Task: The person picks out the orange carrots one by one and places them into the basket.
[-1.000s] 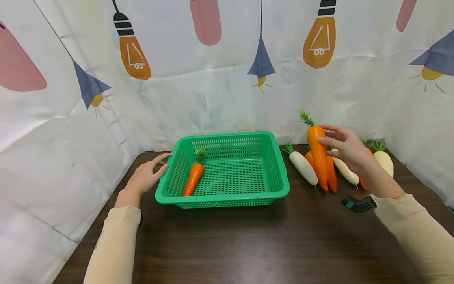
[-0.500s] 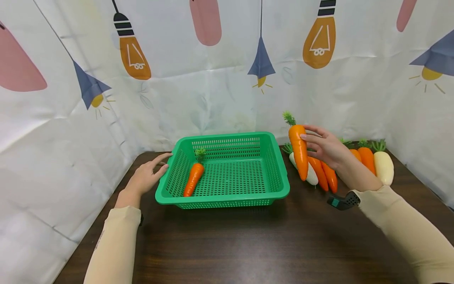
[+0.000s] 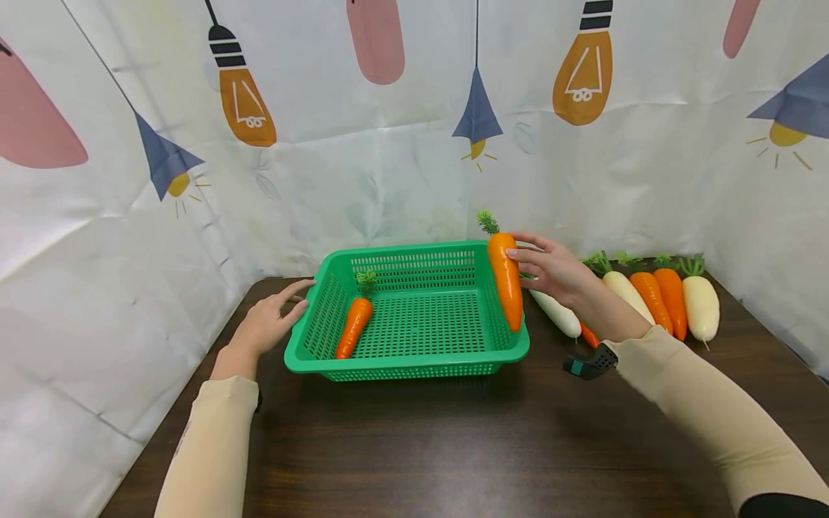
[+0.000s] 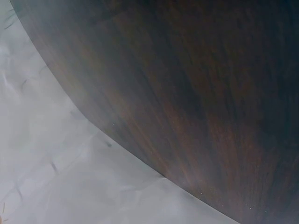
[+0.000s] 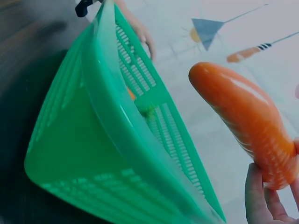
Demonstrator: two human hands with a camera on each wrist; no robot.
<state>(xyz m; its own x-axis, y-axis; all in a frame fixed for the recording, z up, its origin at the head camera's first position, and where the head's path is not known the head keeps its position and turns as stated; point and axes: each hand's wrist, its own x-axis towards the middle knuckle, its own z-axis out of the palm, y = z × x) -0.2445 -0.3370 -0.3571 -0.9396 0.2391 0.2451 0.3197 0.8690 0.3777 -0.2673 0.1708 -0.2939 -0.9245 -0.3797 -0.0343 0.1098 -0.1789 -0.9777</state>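
Note:
My right hand holds an orange carrot by its thick upper end, thumb on the near side. The carrot's leafy top points up and its tip hangs down, overlapping the right wall of the green basket in the head view. Seen from the right wrist, the carrot is up beside the basket's rim, fingers round its thick end. My left hand rests its relaxed fingertips at the basket's left rim. Inside the basket, at the left, lies another carrot.
Right of the basket, a white radish lies on the dark wooden table. Farther right, several carrots and white radishes lie in a row. A patterned cloth hangs behind the table.
My right hand has carried the carrot left, from above the vegetables on the right to the basket's right side. My left hand and the basket have stayed put.

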